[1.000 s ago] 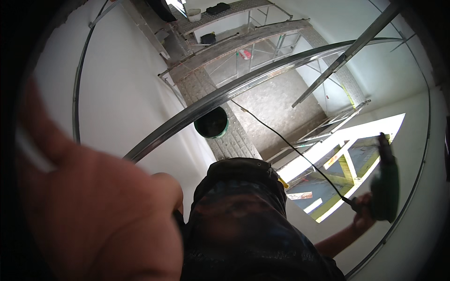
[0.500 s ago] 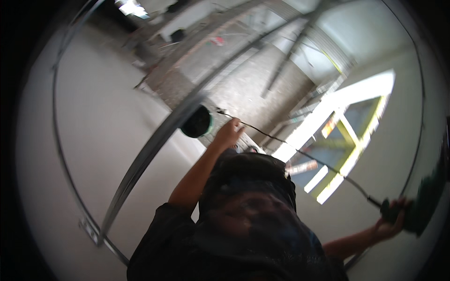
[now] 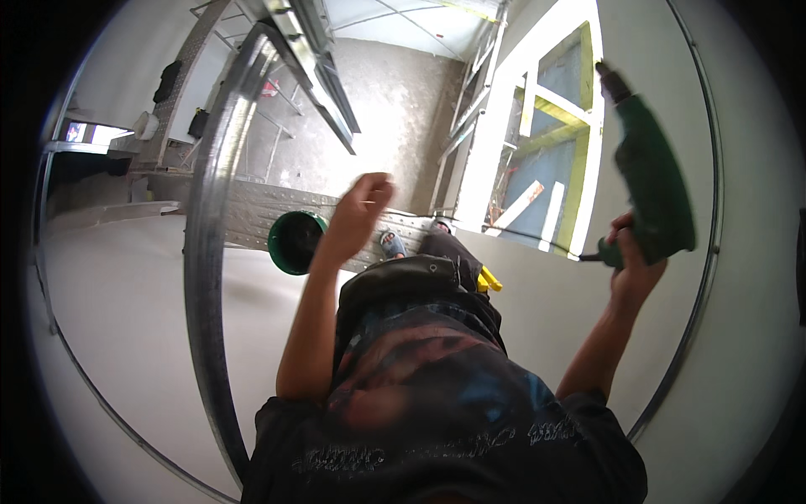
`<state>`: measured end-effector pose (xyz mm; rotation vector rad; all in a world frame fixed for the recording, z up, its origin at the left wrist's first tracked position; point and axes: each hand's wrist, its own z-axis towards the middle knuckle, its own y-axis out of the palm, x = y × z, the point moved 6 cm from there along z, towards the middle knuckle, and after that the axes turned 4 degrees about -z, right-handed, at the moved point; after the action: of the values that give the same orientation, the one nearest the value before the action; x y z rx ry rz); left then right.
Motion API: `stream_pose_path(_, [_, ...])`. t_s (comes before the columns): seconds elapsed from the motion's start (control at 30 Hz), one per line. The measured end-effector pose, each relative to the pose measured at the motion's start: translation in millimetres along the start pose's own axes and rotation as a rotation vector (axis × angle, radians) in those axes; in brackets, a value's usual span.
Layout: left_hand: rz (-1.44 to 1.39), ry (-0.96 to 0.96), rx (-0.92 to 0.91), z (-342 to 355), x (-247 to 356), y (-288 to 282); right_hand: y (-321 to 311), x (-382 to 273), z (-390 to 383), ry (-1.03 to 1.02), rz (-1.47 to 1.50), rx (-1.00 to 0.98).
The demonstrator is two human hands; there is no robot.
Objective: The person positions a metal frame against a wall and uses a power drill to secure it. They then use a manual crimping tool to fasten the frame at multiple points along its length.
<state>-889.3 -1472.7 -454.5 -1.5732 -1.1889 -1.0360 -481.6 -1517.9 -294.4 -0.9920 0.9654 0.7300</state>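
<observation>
Green bucket [image 3: 281,245] on scaffold plank [image 3: 262,202]

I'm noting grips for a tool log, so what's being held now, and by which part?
The right hand holds a green corded drill-driver by its handle. Whether the left hand pinches something small cannot be told.

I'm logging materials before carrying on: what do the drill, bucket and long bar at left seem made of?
Drill: probably a plastic casing, judging by its dull green, moulded look. Bucket: likely plastic, given its green colouring throughout; finish unclear. Long bar: apparently bare metal, perhaps galvanised steel, from its grey, streaky shine.
</observation>
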Motion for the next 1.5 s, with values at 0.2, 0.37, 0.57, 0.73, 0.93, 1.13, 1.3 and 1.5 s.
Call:
stream_pose_path(0.2, [-0.849,0.040,-0.359,18,111,103,53,41,-74,-0.099,-0.246,-0.126])
stream_pose_path(0.37, [-1.328,-0.306,-0.280,-2,169,102,79,9,-105,-0.395,-0.436,-0.211])
stream_pose_path(0.57, [-1.165,-0.164,-0.183,-23,173,86,88,40,-116,-0.407,-0.272,-0.278])
stream_pose_path(0.73, [-1.045,-0.055,-0.039,-23,196,71,98,-17,-80,-0.545,-0.086,-0.337])
stream_pose_path(0.93, [0.451,0.430,0.476,-84,248,-17,98,15,-28,-0.265,0.329,-0.478])
stream_pose_path(1.13, [1.126,0.261,0.898,-76,273,-72,104,-36,41,-0.300,0.478,-0.696])
stream_pose_path(1.3, [1.072,-0.206,0.713,-52,258,-86,121,-50,67,-0.440,0.393,-0.867])
stream_pose_path(1.5, [0.932,-0.236,0.737,-46,243,-95,144,-58,78,-0.501,0.394,-0.930])
